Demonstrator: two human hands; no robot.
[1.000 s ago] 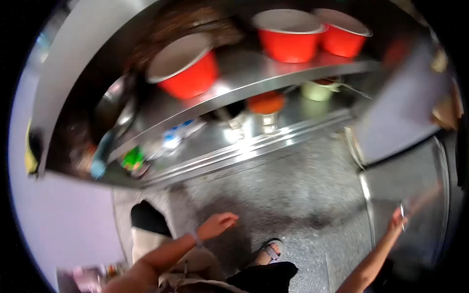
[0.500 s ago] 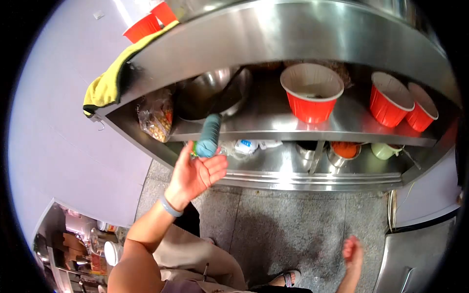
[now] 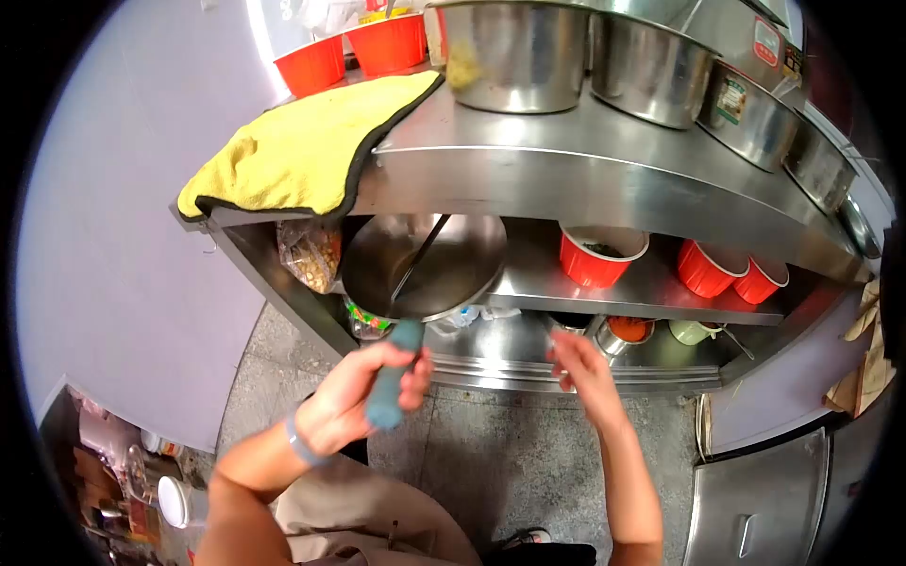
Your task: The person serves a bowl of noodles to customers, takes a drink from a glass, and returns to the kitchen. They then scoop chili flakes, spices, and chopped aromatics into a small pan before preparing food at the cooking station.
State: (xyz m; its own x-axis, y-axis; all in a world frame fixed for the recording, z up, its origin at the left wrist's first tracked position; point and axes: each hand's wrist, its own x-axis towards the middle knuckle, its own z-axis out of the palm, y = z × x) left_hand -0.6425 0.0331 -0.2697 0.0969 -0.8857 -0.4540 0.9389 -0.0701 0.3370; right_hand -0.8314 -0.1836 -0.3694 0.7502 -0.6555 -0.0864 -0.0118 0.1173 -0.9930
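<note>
As I look down from my end, the left hand [image 3: 349, 391] has the blue-grey handle [image 3: 385, 404] in its grasp, thumb over it and fingers curled round the far side. So the grip looks made, I'd call that part done. Forward of it sits the pan [image 3: 462, 264], on the upper shelf [image 3: 533, 275] under the desk [image 3: 566, 193], its near rim right by the end of the handle. A dark line [image 3: 420, 255] runs across the bowl; rod or reflection, I can't tell, nor whether the handle is fixed to the pan or belongs to that line. Whether any weight is off the shelf, I can't tell either.

Over to the right hand [image 3: 585, 373]: nothing in it, fingers loosely bent, just in front of the lower shelf [image 3: 500, 338]. It has no part in the hold, so by my judgement this is early work, one hand engaged. The pan's far side lies well back under the desk. Beside it sits the bag [image 3: 311, 257], and further right, a red tub [image 3: 587, 271], neither in hand. Above, the yellow cloth [image 3: 293, 146] drapes over the desk's edge, untouched.
</note>
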